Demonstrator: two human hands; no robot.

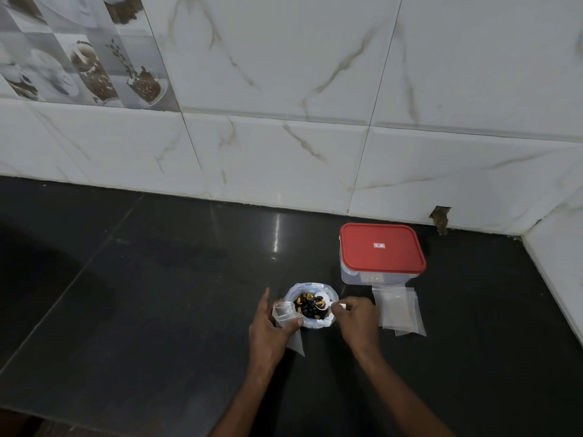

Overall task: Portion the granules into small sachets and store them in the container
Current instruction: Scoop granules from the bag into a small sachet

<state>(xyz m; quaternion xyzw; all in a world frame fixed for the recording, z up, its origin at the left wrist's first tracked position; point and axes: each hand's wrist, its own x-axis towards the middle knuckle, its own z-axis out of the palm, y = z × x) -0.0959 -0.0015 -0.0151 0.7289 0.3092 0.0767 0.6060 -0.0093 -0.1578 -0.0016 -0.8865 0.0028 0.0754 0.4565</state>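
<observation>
Dark, glossy worktop (pixel 157 294) under a wall of white marbled tiles (pixel 284 74), with a patch of coffee-themed tiles (pixel 79 58) high on the left. Toward the near middle of the worktop, an open plastic bag (pixel 318 321) with its mouth rolled wide, full of granules (pixel 307 305), dark pieces mixed with some tan ones. Left hand (pixel 268 329) just left of the bag, thumb and fingers pinched on the mouth of a small clear sachet (pixel 288 326), forefinger sticking up free; sachet touching the bag's left side, its lower end hanging toward the near edge. Right hand (pixel 356 320) just right of the bag, fingers closed narrowly around the handle of a small white scoop (pixel 323 300), bowl of the scoop dipped among the granules at the bag's right rim. Right of that hand, a flat stack of empty sachets (pixel 399 310) lying on the worktop, overlapping unevenly. Just behind the stack, nearer the back edge and toward the right rear corner, a clear rectangular container (pixel 362 274) closed by a red lid (pixel 381 249) bearing a small label at its middle. A chipped hole (pixel 440 219) at the foot of the wall behind the container.
</observation>
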